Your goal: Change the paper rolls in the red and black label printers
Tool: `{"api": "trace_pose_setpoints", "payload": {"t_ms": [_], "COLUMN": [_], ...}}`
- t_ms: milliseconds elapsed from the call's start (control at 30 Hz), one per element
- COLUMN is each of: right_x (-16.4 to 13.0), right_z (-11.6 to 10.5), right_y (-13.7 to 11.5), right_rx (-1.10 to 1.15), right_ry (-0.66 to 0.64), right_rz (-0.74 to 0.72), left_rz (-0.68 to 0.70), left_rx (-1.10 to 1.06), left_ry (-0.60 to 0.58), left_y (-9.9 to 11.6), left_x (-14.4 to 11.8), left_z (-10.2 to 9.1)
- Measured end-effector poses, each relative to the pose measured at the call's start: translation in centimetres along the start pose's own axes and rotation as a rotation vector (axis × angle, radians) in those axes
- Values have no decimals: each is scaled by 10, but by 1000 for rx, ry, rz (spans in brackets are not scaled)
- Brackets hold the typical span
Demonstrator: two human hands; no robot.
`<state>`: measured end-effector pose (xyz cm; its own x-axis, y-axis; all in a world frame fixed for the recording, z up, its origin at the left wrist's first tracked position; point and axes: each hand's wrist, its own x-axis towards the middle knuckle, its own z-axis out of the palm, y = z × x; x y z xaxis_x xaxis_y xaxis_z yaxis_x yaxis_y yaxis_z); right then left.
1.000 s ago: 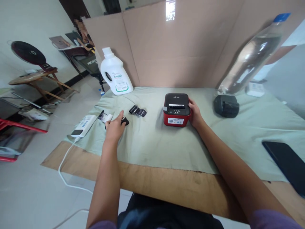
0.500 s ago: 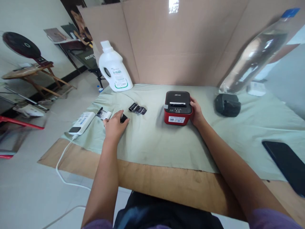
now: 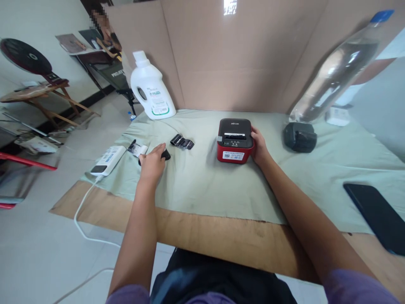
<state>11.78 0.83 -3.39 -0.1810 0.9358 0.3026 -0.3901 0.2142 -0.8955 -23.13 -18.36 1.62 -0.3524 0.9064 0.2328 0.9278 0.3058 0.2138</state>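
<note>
— Brown plywood, bare, runs along the near edge of the table (image 3: 221, 240); past it lies a pale green cloth (image 3: 202, 185). Where are the hands?

— Well apart. The left hand (image 3: 152, 162), at about ten o'clock from the body, is closed over a small black part (image 3: 165, 155) that lies on the cloth, fingers curled round it, only its far end showing past the knuckles.

— And the other?

— The right hand (image 3: 259, 147), at about one o'clock, is pressed flat against the right side of a red and black label printer (image 3: 234, 140), fingers wrapped on its wall. The printer sits upright on the cloth, lid shut.

— What lies around the left hand?

— Just beyond it at eleven o'clock, a small white paper roll (image 3: 139, 149), touching or nearly touching the fingers; I cannot tell which. Left of that, at nine o'clock from the hand, a white power strip (image 3: 106, 159) with its cord dropping off the table edge. At one o'clock from the hand, a strip of black film (image 3: 182, 142).

— Farther out?

— A black phone (image 3: 376, 215) at three o'clock, near the right edge. A black holder (image 3: 299, 137) at two o'clock from the printer, with a clear water bottle (image 3: 335, 69) leaning above it. At the far left, a white detergent jug (image 3: 151, 89) against the cardboard wall (image 3: 234, 55).
</note>
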Motion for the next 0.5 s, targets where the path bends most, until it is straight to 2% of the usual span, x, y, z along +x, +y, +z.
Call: {"api": "trace_pose_setpoints", "payload": {"t_ms": [500], "right_x": [2], "right_z": [-1], "right_y": [2], "right_rx": [21], "right_ry": [-3], "right_rz": [8], "left_rz": [10], "left_rx": [55], "left_ry": [-17], "left_y": [-10], "left_x": [8], "left_z": [-3]}}
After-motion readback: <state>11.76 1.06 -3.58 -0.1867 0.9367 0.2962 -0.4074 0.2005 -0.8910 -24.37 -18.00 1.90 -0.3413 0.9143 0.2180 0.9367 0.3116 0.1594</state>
